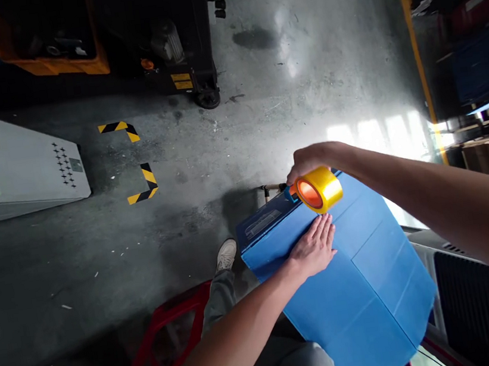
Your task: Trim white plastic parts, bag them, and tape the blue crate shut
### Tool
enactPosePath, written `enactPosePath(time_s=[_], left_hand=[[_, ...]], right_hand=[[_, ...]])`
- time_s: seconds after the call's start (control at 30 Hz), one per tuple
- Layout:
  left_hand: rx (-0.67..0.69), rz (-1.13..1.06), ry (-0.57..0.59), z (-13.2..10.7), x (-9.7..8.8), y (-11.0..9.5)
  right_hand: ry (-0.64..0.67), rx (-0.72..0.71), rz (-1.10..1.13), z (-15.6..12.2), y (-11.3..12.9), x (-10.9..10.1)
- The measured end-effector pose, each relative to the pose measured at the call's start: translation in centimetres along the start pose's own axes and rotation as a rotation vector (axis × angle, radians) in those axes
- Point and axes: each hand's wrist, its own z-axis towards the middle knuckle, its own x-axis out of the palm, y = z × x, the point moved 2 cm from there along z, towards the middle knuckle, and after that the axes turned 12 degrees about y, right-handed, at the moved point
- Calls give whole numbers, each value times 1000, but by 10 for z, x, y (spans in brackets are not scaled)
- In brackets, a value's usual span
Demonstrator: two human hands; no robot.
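A large blue box (342, 308) lies in front of me, tilted in view, with seam lines across its broad face and a darker side with a printed label. Flat on that broad face rests my left hand (314, 249), fingers stretched out and holding nothing. Just beyond it, at the box's far edge, my right hand (311, 159) grips a tape dispenser (292, 193) with blue and orange parts. The dispenser carries a roll of yellow tape (330, 187), close above my left fingertips. The right fingers are partly hidden behind the dispenser and roll.
A red frame (157, 344) stands by my left leg. Dark wheeled machinery (182, 53) and an orange bin (75, 64) are at the upper left, above a green and white cabinet (34, 156). Yellow-black tape (148, 174) marks the floor. Shelving (481, 68) lines the right.
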Motion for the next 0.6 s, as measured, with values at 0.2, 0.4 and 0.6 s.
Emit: enactPosePath(time_s=[0.2, 0.4, 0.6], left_hand=[[44, -138, -12, 0, 2, 1], [142, -345, -18, -36, -29, 20], [-252, -508, 141, 11, -43, 90]], right_hand=[[-86, -69, 187, -140, -83, 95], [-538, -229, 152, -162, -144, 228], [-665, -192, 64, -139, -158, 264]])
